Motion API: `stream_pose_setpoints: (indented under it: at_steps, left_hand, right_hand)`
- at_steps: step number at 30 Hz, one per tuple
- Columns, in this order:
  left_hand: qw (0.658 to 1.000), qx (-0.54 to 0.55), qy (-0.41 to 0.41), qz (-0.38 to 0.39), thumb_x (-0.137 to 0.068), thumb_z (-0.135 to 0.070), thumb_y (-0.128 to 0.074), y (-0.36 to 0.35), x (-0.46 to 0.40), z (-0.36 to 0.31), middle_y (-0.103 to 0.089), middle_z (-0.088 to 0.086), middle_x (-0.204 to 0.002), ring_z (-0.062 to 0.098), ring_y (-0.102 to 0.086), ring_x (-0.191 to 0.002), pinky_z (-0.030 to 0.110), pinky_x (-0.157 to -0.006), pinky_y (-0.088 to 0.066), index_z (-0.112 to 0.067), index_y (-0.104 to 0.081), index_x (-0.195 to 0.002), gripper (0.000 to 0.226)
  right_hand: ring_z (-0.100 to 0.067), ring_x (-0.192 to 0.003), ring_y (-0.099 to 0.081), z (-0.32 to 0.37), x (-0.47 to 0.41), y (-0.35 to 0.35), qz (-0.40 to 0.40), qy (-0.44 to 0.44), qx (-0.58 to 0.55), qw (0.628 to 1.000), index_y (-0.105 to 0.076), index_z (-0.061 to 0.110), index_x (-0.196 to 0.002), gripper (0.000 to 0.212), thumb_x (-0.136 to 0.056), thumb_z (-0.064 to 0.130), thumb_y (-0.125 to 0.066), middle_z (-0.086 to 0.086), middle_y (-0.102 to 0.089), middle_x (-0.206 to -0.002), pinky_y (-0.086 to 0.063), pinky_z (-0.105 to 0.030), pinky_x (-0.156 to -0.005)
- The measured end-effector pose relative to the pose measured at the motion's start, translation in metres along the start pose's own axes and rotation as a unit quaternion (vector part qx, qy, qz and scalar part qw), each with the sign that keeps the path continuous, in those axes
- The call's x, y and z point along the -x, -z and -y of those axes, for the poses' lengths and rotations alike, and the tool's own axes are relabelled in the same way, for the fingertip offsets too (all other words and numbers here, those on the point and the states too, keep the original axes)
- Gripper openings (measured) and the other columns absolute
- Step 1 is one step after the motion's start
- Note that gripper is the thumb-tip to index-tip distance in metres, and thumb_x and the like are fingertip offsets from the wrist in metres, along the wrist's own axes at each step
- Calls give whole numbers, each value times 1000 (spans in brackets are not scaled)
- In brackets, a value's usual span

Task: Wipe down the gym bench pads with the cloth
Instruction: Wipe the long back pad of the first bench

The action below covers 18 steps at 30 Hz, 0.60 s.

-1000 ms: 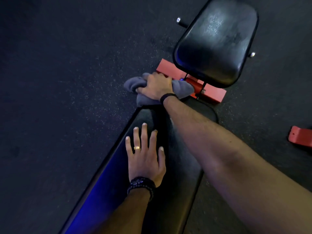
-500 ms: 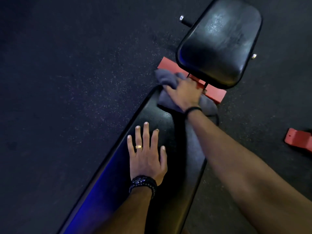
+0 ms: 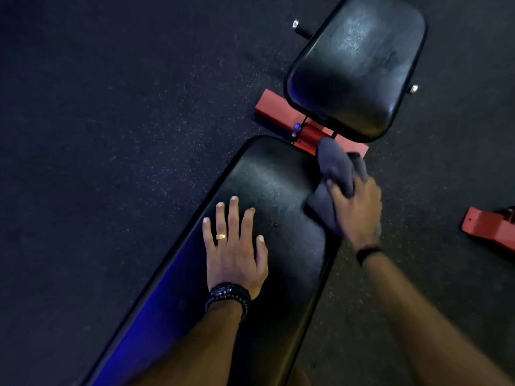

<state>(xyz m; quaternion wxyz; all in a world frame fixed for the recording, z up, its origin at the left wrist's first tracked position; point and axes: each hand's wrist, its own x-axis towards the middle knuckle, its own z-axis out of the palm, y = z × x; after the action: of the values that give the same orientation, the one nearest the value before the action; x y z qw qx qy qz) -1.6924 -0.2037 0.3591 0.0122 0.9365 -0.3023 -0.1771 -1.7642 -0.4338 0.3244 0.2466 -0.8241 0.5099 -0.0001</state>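
Note:
A long black bench pad [image 3: 273,179] runs from the lower left up to the middle. Beyond a gap lies the shorter black seat pad [image 3: 356,65]. My left hand [image 3: 237,246] rests flat on the long pad with its fingers spread. My right hand [image 3: 356,210] grips a crumpled grey cloth [image 3: 334,168] at the far right corner of the long pad, over its edge. Part of the cloth is hidden under that hand.
The red frame crossbar [image 3: 276,107] shows on the floor between the two pads, with a metal peg [image 3: 296,24] left of the seat pad. Another red frame foot [image 3: 487,227] lies at the right edge. Dark speckled rubber floor [image 3: 111,135] surrounds the bench.
My right hand has swept the cloth from the far left corner of the long pad across its end to the right corner. My left hand has stayed in place.

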Motion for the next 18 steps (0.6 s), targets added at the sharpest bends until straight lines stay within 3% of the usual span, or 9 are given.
stream_pose_setpoints:
  at_steps: [4, 7, 9, 12, 15, 18]
  left_hand:
    - [1000, -7, -1, -10, -90, -41, -33, 0, -1, -1, -25, 10, -161, 33, -22, -148, 57, -118, -15, -20, -40, -143, 57]
    - [1000, -8, -1, -19, -90, -40, -35, -1, 1, -1, -24, 9, -160, 33, -22, -148, 56, -118, -15, -20, -39, -143, 57]
    - [1000, -10, -1, -25, -90, -40, -36, -1, 1, -1, -25, 9, -160, 33, -22, -148, 56, -118, -15, -20, -41, -143, 57]
    - [999, -18, -2, -28, -91, -40, -36, -2, 2, -2, -26, 9, -160, 33, -24, -147, 56, -118, -17, -19, -41, -143, 57]
    - [1000, -15, 2, -25, -92, -41, -33, -2, 1, -1, -24, 8, -161, 32, -21, -148, 56, -119, -16, -21, -39, -144, 57]
    - [999, -12, 3, -33, -91, -40, -35, -2, 2, 0, -25, 8, -160, 32, -22, -148, 55, -119, -15, -20, -40, -144, 56]
  right_hand:
    - [-34, -110, -44, 10, 114, -3, -38, -22, -27, 999, -52, 28, -130, 55, -81, 53, -55, -13, -45, -129, -41, -44, -87]
    - [-36, -110, -45, 10, 57, -13, -64, -43, -41, 996, -56, 25, -130, 54, -83, 51, -58, -18, -48, -123, -41, -41, -88]
    - [-38, -111, -53, 3, -11, -18, -66, -111, -83, 988, -60, 22, -126, 55, -81, 54, -60, -18, -57, -119, -45, -42, -88]
    - [-35, -110, -62, -5, -62, -17, -9, -222, -177, 959, -65, 22, -119, 53, -78, 55, -62, -12, -67, -116, -51, -41, -91]
    - [-37, -112, -57, 4, -18, -11, -52, -158, -145, 975, -58, 25, -130, 51, -85, 50, -62, -16, -62, -121, -46, -39, -88]
    - [-34, -116, -48, 14, 80, -15, -103, -129, -133, 977, -52, 25, -137, 60, -86, 56, -57, -17, -51, -126, -42, -36, -91]
